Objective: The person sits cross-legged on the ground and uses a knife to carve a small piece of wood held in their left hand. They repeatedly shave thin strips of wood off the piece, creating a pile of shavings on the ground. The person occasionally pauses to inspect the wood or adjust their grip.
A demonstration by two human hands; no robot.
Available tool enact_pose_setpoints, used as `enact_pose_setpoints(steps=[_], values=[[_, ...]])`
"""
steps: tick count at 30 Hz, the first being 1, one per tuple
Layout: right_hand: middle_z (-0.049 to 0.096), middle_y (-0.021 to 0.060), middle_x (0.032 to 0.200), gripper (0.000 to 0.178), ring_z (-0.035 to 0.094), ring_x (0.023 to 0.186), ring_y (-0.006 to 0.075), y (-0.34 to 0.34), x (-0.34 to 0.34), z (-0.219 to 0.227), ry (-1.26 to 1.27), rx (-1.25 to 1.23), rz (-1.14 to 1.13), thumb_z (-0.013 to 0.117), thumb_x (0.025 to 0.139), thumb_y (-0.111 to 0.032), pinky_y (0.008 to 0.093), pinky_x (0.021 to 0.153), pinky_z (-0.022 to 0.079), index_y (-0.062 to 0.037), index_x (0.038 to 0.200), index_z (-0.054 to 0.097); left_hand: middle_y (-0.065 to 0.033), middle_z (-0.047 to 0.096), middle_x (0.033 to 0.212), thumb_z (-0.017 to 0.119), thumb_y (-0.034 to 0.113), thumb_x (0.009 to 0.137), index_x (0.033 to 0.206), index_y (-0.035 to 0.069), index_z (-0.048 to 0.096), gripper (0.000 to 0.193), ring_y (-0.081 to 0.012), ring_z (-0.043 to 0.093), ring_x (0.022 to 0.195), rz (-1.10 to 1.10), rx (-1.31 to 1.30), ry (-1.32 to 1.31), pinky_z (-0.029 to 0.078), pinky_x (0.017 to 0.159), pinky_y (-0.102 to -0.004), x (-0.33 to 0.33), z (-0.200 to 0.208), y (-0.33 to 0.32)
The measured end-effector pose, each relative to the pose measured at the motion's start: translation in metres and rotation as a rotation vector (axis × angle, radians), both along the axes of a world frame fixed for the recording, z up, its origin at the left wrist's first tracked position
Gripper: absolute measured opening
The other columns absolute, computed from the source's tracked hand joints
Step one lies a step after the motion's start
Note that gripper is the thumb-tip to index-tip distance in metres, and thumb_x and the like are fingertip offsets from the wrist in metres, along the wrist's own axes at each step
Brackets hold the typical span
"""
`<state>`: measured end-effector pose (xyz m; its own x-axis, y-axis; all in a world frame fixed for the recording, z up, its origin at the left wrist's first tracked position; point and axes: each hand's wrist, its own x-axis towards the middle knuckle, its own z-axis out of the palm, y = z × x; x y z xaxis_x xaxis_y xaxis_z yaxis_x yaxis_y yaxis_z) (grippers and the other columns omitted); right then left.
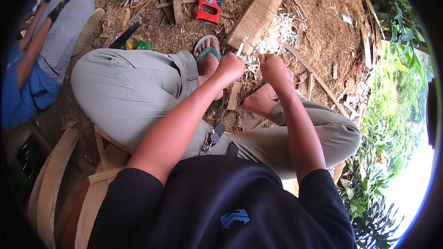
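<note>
My left hand (230,68) is closed around a short, pale wooden stick (240,48), whose end sticks up past the fingers. Just to its right, my right hand (275,69) grips a knife (251,44); its thin blade points toward the stick, and the fist hides the handle. I cannot tell whether blade and stick touch. Beyond both fists, a thick wooden plank (260,11) lies at a slant on the ground. Curled pale wood shavings (278,33) are heaped along the plank's right side.
A red-handled handsaw (210,7) lies left of the plank, near several wood offcuts (176,2). A dark sheath-like object (123,37) rests beyond my left knee. At far left sits another person (60,41) wearing gloves. Leafy plants (392,9) border the right side.
</note>
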<state>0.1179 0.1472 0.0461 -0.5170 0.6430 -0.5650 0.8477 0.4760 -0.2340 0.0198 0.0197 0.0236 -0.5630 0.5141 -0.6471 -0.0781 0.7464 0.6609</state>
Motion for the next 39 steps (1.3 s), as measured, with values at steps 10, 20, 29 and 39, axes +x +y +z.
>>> enact_pose_setpoints(steps=[10,20,29,39], values=[[0.068,0.0281,0.090,0.046,0.067,0.090,0.0446,-0.018,-0.005,0.012,0.006,0.070,0.048,0.046,0.098,-0.036,0.0508,0.084,0.052,0.0045,0.093,0.069,-0.0350,0.064,0.097,0.051,0.016,0.088,0.096,-0.013,0.062,0.032,-0.0459,0.063,0.100,0.021,0.043,0.046,0.050,0.087,-0.0480,0.009,0.008,-0.003],[0.068,0.0284,0.094,0.047,0.066,0.093,0.0447,-0.012,-0.006,0.015,-0.067,0.036,0.044,0.048,0.097,-0.037,0.0506,0.085,0.052,0.0051,0.093,0.069,-0.0340,0.065,0.094,0.053,0.017,0.087,0.093,-0.011,0.064,0.031,-0.0456,0.064,0.097,-0.018,0.012,0.033,0.052,0.084,-0.0486,0.005,0.004,-0.004],[0.068,0.0267,0.096,0.044,0.066,0.095,0.0430,-0.010,-0.006,0.019,-0.076,0.039,0.068,0.048,0.098,-0.036,0.0494,0.086,0.052,0.0025,0.097,0.069,-0.0352,0.064,0.094,0.053,0.017,0.086,0.093,-0.012,0.064,0.031,-0.0455,0.064,0.098,-0.010,0.024,0.095,0.052,0.086,-0.0485,0.008,0.001,-0.002],[0.069,0.0267,0.093,0.043,0.067,0.093,0.0435,-0.012,-0.011,0.021,-0.025,0.044,0.103,0.048,0.098,-0.035,0.0504,0.086,0.051,0.0019,0.092,0.070,-0.0347,0.064,0.097,0.053,0.018,0.087,0.096,-0.012,0.062,0.033,-0.0454,0.064,0.099,-0.010,-0.022,0.073,0.052,0.087,-0.0484,0.008,0.002,-0.001]])
